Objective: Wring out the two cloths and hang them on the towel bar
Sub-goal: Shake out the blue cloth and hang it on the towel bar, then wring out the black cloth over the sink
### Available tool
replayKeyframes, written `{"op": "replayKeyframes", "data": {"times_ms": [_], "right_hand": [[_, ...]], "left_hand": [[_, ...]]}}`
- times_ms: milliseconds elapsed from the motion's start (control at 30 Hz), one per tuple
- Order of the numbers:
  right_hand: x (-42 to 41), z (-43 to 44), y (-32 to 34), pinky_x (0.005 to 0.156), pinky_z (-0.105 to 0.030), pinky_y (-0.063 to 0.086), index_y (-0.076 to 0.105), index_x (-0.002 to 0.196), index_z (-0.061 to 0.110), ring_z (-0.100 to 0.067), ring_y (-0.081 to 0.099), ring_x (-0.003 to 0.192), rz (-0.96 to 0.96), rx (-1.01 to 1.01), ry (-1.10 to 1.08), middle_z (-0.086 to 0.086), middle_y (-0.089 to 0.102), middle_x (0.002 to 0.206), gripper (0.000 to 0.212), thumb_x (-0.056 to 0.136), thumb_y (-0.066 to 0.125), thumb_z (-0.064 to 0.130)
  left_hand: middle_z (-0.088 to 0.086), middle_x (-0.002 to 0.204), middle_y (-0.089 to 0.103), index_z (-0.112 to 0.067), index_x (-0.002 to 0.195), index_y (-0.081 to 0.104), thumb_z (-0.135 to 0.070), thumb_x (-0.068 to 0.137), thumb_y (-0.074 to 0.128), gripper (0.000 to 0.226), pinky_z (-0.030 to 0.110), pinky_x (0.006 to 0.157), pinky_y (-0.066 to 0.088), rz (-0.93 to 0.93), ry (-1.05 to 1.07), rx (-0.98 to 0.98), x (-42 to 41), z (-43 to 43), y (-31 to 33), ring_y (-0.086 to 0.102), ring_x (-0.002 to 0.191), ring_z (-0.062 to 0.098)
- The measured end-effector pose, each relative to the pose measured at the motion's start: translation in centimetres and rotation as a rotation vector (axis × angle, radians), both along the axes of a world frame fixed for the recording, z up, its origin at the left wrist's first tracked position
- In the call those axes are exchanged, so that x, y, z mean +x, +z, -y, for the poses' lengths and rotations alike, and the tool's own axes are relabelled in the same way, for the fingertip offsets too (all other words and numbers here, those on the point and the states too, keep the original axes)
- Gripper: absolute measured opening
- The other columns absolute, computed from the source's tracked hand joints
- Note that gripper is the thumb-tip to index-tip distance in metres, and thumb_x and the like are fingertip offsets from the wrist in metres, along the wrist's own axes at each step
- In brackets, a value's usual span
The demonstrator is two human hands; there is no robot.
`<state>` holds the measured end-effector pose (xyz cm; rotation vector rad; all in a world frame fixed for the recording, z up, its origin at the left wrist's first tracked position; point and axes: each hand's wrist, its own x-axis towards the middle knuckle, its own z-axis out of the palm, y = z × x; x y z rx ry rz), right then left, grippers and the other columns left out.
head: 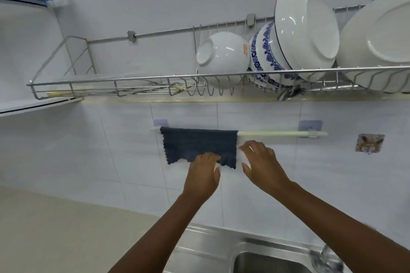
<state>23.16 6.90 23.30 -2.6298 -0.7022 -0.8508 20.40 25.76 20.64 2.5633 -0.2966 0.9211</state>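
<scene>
A dark blue cloth (199, 144) hangs over the left half of the white towel bar (281, 133) on the tiled wall. My left hand (205, 173) pinches the blue cloth's lower edge, and a bit of white shows at its thumb. My right hand (261, 164) is just right of the blue cloth, below the bar. Its fingers and thumb curl around a pale white cloth (243, 154) that is hard to make out against the white tiles. The bar's right half is bare.
A wire dish rack (142, 77) runs along the wall above the bar, holding white bowls (221, 55), a blue-patterned bowl (264, 51) and plates (381, 35). A steel sink (221, 248) with a tap (324, 255) lies below. An adhesive hook (369, 143) sits right of the bar.
</scene>
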Motion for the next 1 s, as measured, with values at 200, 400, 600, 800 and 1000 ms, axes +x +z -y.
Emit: {"op": "replayKeyframes", "data": {"times_ms": [200,400,600,800,1000], "right_hand": [[-6.9,6.5,-6.6,0.099,-0.042,0.041,0.053,0.125,0.017,-0.026,0.052,0.118,-0.15,0.106,-0.069,-0.006,0.057,0.129,0.042,0.085,0.066,0.024],[-14.4,13.9,-16.3,0.088,-0.044,0.046,0.056,0.118,0.011,-0.03,0.056,0.107,-0.373,0.116,-0.174,-0.011,0.06,0.117,0.039,0.08,0.066,0.013],[-19.1,20.6,-26.0,0.081,-0.043,0.047,0.057,0.109,0.012,-0.031,0.053,0.105,-0.636,0.03,-0.322,-0.01,0.058,0.113,0.031,0.078,0.061,0.011],[-19.7,23.8,-33.7,0.09,-0.042,0.043,0.041,0.133,0.019,-0.029,0.046,0.117,-1.008,-0.101,-0.382,-0.007,0.046,0.135,0.047,0.087,0.049,0.011],[-18.9,22.7,-37.1,0.104,-0.043,0.042,0.038,0.141,0.019,-0.038,0.046,0.123,-1.1,0.122,-0.281,-0.018,0.022,0.152,0.055,0.089,0.058,0.019]], "left_hand": [[-0.004,0.132,0.06,-0.022,0.126,0.057,-0.033,0.094,0.054,0.033,0.029,0.105,0.043,-0.247,-0.216,-0.055,-5.5,9.2,-6.1,0.055,0.118,0.015],[0.001,0.13,0.059,-0.017,0.126,0.056,-0.019,0.094,0.054,0.032,0.031,0.1,0.04,-0.498,-0.326,-0.011,-10.5,16.8,-14.3,0.052,0.119,0.022],[0.001,0.132,0.059,-0.018,0.129,0.054,-0.022,0.092,0.055,0.037,0.033,0.106,0.038,-0.786,-0.312,0.07,-14.8,20.7,-23.8,0.051,0.123,0.023],[0.003,0.126,0.058,-0.016,0.126,0.054,-0.015,0.093,0.048,0.033,0.031,0.103,0.039,-0.965,-0.242,-0.013,-19.0,20.7,-27.9,0.051,0.117,0.022],[0.003,0.13,0.058,-0.016,0.127,0.055,-0.016,0.088,0.06,0.039,0.03,0.107,0.039,-0.986,-0.152,-0.124,-22.6,18.7,-30.1,0.053,0.12,0.021]]}}
